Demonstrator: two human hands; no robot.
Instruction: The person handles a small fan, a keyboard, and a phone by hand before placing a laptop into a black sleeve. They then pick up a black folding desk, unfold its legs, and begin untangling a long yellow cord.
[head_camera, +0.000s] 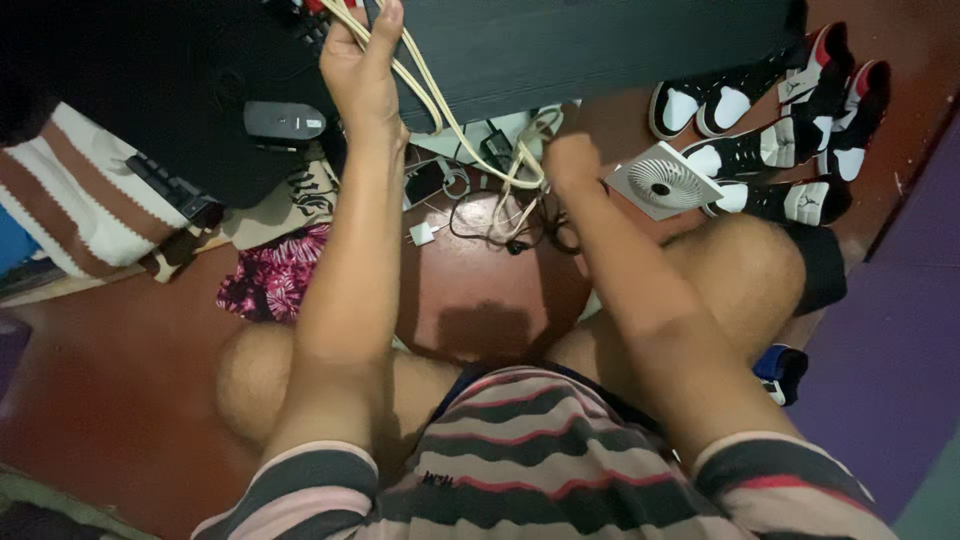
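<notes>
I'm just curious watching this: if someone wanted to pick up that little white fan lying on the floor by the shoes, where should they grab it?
Probably by its outer frame. The white fan lies flat on the floor, grille up, so its thin square edges are the only solid grip. Its near-left corner faces open floor, while the sneakers crowd the far and right sides, so coming from above on the near side looks easiest.

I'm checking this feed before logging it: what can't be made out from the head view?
- Left hand grips the cream-coloured cords; their upper ends are cut off by the top edge.
- Right hand: its fingers are hidden behind its back and motion blur, so its grip on the cords is unclear.
- Where the cords end is lost in the tangle of black cables.
- Black computer mouse: details lost in shadow.
</notes>
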